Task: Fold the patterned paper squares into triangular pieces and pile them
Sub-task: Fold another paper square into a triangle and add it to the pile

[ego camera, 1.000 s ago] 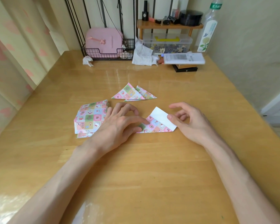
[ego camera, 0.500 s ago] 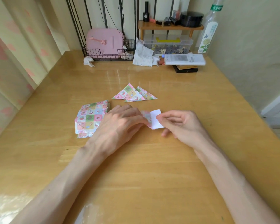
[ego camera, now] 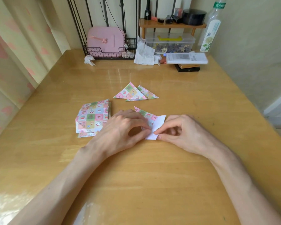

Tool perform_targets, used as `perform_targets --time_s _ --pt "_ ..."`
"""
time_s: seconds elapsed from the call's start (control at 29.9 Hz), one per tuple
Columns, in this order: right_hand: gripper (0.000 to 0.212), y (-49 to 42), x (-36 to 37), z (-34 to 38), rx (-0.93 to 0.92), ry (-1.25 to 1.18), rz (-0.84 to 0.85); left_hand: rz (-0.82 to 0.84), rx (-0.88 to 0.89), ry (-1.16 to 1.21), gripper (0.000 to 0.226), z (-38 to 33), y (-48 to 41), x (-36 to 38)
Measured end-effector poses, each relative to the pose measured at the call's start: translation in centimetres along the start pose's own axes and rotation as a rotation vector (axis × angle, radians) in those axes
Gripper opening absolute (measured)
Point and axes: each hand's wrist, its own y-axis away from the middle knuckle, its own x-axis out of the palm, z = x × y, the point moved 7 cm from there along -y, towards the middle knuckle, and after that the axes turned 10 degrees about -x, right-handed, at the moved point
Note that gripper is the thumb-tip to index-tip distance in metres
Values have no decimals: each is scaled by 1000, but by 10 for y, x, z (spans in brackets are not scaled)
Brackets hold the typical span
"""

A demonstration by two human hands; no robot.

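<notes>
A patterned paper square (ego camera: 150, 118) lies half folded on the wooden table (ego camera: 152, 176), its white underside turned up as a flap. My left hand (ego camera: 120, 129) presses the patterned part down with curled fingertips. My right hand (ego camera: 180, 132) pinches the white flap between thumb and forefinger at its near edge. A stack of unfolded patterned squares (ego camera: 92, 117) sits just left of my left hand. Two folded triangles (ego camera: 135, 93) lie overlapping farther back, in the middle of the table.
Along the back edge stand a wire basket with a pink case (ego camera: 105, 41), crumpled tissues (ego camera: 144, 54), a clear box (ego camera: 170, 41) under a small wooden shelf, a white box on dark boxes (ego camera: 186, 58) and a tall bottle (ego camera: 212, 28). A curtain hangs at left.
My right hand has carried the white flap over to the left and down, folding it across the patterned half. The left hand stayed on the paper, shifting slightly.
</notes>
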Motion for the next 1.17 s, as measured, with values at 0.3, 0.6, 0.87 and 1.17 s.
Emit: perform_targets --time_s 0.3,0.6,0.87,1.17 --pt "12 1 2 10 -186 127 22 79 -51 108 9 8 -1 4" --pt "6 0 4 17 -242 242 25 87 -124 164 5 19 -2 1" --pt "8 1 6 4 -172 127 59 107 -141 184 6 20 -1 5" --pt "9 0 1 13 -242 278 -56 157 -142 197 3 17 -1 7"
